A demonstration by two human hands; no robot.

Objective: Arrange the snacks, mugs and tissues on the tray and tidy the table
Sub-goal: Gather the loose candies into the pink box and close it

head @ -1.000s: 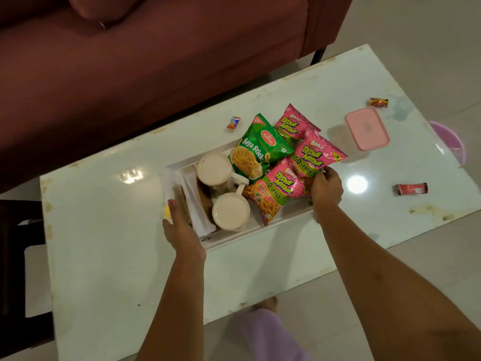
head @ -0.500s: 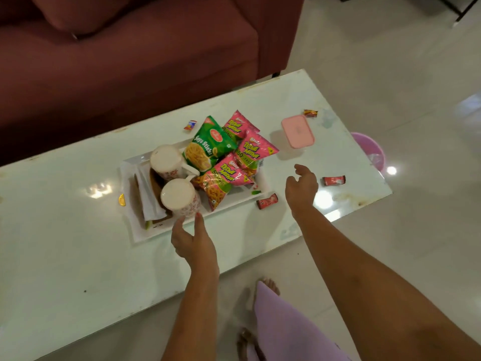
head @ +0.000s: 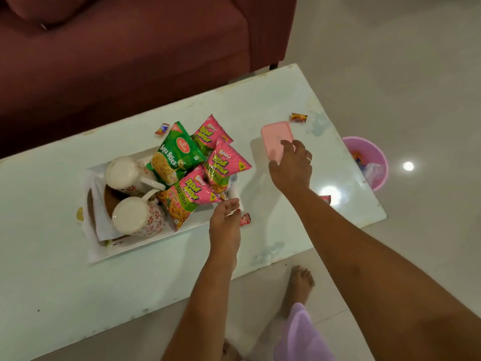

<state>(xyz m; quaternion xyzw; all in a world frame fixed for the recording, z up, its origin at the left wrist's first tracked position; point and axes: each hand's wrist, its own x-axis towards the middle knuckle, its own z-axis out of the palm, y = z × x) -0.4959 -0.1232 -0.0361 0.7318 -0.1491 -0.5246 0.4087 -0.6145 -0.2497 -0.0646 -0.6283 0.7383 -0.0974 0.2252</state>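
Note:
A white tray sits mid-table. It holds two floral mugs, white tissues, a green snack packet and three pink snack packets. My left hand hovers at the tray's right end with loosely curled fingers, holding nothing I can see. A small red wrapper lies just right of it. My right hand reaches over the near end of a pink lidded box, fingers spread and touching it.
Loose wrappers lie on the white table: one behind the tray, one beyond the pink box, a red one beside my right forearm, a yellow one left of the tray. A pink bin stands on the floor, and a maroon sofa lies behind.
Both hands have let go of the tray's ends. My right hand moved right and away onto the pink box. My left hand moved right along the tray to the red wrapper.

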